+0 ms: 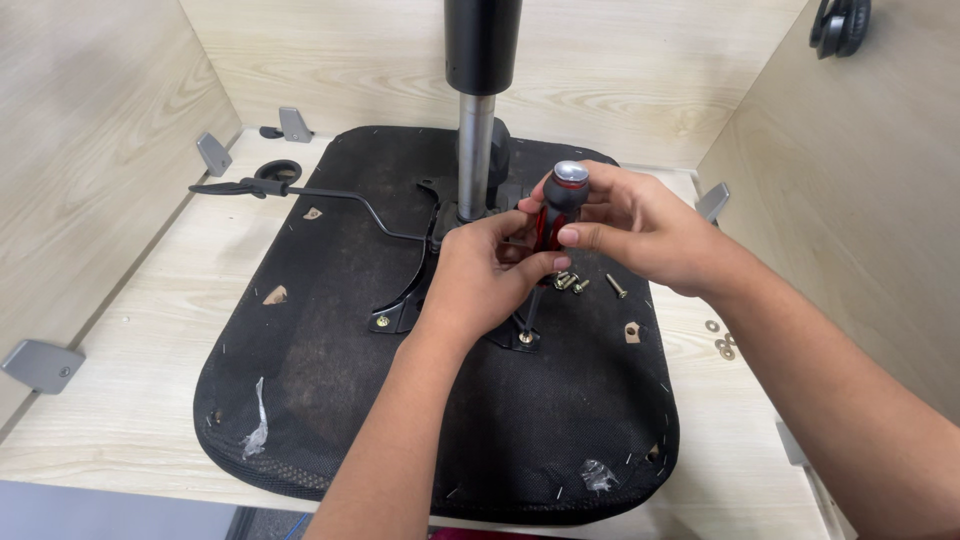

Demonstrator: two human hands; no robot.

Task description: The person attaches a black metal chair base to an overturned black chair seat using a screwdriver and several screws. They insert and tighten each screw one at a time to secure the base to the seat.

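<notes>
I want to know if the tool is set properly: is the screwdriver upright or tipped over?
Upright. The screwdriver stands near vertical, cap up, tip down on a screw in the seat's bracket, held by both the left hand and right hand.

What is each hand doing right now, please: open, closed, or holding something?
Left hand: closed around the lower part of the red and black screwdriver.
Right hand: fingers closed on the screwdriver's handle, near its silver cap.

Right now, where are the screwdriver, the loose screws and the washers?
screwdriver [565, 190]: head view, on the dark upper grip below the metal cap.
loose screws [572, 283]: head view, on the cluster lying on the seat underside.
washers [722, 344]: head view, on the small group on the table.
</notes>
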